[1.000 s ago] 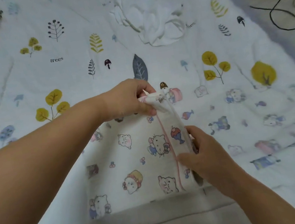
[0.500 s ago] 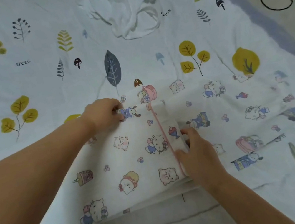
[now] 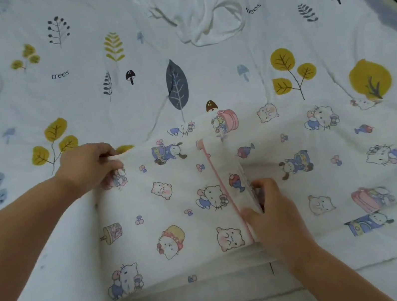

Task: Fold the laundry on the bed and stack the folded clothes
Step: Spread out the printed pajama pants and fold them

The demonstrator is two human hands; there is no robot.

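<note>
Meanwhile the left hand point(image 3: 90, 168) pinches the cartoon-print cloth point(image 3: 175, 206) at its far-left corner, drawing it taut on the bedsheet point(image 3: 78, 97); the right hand point(image 3: 273, 211) pinches its pink-trimmed edge point(image 3: 221, 188) (probably aligning layers). Beyond, a white garment point(image 3: 203, 10) waits unfolded.

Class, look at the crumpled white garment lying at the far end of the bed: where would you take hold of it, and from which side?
Probably grip the crumpled white garment at its near looped hem, which arcs clear of the leaf-printed bedsheet. Come from the near side, over the cartoon-printed cloth, since that raised edge faces the person and nothing lies on it.
</note>
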